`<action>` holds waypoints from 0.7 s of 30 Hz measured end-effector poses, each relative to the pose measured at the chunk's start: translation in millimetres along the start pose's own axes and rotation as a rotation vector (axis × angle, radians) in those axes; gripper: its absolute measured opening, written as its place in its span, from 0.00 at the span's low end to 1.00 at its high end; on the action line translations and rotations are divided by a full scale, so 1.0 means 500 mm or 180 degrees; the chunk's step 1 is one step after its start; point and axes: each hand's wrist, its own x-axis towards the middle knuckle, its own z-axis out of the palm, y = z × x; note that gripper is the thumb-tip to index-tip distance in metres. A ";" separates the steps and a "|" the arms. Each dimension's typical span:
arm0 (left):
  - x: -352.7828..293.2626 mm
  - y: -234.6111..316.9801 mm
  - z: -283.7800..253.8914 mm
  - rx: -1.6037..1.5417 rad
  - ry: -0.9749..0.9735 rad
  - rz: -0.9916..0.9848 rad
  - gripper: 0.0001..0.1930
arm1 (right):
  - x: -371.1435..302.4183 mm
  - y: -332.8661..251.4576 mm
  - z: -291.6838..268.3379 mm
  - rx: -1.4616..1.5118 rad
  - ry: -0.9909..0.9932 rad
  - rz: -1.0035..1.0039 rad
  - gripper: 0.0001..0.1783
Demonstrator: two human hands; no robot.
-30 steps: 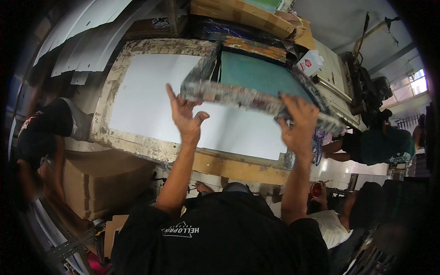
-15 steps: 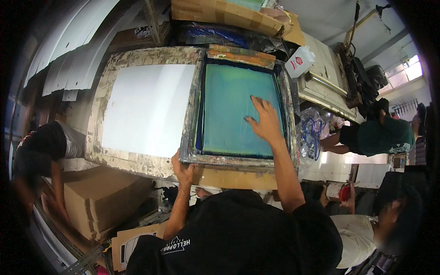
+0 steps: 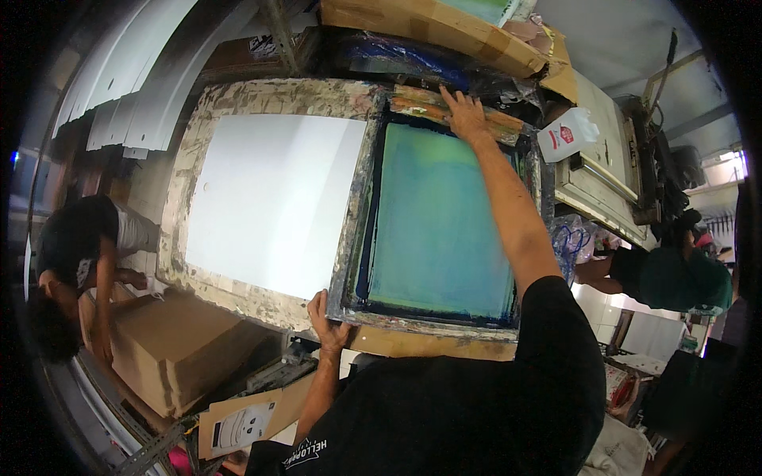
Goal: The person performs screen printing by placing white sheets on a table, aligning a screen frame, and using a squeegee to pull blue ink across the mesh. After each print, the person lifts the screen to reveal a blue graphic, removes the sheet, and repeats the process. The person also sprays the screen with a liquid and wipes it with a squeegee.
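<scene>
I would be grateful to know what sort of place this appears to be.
Probably a screen-printing workshop: a framed green screen lies on a stained board, with a white sheet showing alongside it.

The person's shirt (image 3: pixel 468 404) is black, with short sleeves (image 3: pixel 556 317), and it carries one white print (image 3: pixel 305 455) (letters together with thin lines).
</scene>
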 end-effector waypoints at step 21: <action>0.021 0.006 -0.009 -0.0080 -0.0108 0.0321 0.42 | -0.308 -0.099 0.020 0.0614 0.0643 -0.0482 0.23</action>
